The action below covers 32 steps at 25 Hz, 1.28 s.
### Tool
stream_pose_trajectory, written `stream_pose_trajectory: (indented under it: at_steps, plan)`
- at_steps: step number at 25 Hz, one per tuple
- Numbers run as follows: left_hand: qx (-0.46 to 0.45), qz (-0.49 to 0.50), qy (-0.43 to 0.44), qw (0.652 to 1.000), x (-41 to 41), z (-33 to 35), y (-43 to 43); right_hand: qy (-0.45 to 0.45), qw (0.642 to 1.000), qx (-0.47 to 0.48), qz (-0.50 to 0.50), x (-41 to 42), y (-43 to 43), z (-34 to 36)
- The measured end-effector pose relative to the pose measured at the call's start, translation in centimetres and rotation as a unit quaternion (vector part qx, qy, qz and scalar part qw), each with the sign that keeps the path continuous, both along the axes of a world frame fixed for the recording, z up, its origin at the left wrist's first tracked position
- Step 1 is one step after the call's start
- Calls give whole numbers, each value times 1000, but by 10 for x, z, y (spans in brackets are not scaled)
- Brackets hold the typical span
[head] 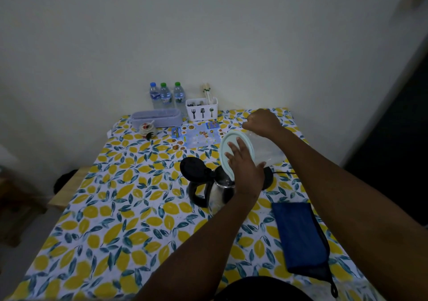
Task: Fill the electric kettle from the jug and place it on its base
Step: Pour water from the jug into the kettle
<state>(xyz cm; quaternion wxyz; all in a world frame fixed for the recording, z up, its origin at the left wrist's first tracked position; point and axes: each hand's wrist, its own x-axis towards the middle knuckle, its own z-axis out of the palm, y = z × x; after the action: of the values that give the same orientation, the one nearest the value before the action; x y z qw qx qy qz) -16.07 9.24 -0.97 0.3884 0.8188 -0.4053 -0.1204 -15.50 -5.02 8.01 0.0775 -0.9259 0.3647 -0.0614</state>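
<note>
Right now the clear plastic jug [266, 148] is tipped over the electric kettle [220, 189], its pale green lid [231, 143] facing the camera and its lip low above the kettle's mouth, evidently so the water runs straight in. The kettle stands on the lemon-print tablecloth [115, 208] with its black lid [192, 167] flipped open toward the handle side, clear of the stream. The right hand [261, 122], beyond the kettle, is closed around what seems to be the jug's handle, carrying the tilt. The left hand [243, 164] lies flat, fingers spread, against the jug's lid, probably to keep it from slipping off. The black base [268, 178] sits just behind the kettle, cord trailing away, unoccupied. A blue pouch [301, 236] lies nearer the person.
</note>
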Motion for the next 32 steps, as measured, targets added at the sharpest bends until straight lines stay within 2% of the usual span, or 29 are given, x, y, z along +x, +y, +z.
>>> stream_pose_trajectory:
  at_steps: [4, 9, 16, 22, 25, 29, 32]
  plan:
    - [-1, 2, -5, 1000, -2, 1, 1, -2, 999, -32, 44, -1, 5, 2]
    - [5, 4, -7, 1000, -2, 0, 1, -23, 999, -29, 40, -3, 5, 1]
    - [-3, 0, 2, 1000, 0, -1, 2, -5, 999, -34, 40, -2, 5, 2]
    - [8, -23, -8, 1000, 3, -3, 3, -42, 999, 26, 4, -6, 4, -4]
    - [13, -52, -20, 998, 6, -3, 1, -78, 993, 61, -60, -14, -5, -12]
    - [42, -105, -80, 990, 8, -3, -6, -145, 967, 165, -126, -36, -21, -29]
    - [77, -147, -137, 977, 2, -6, -19, -216, 935, 225, -168, -61, -31, -44]
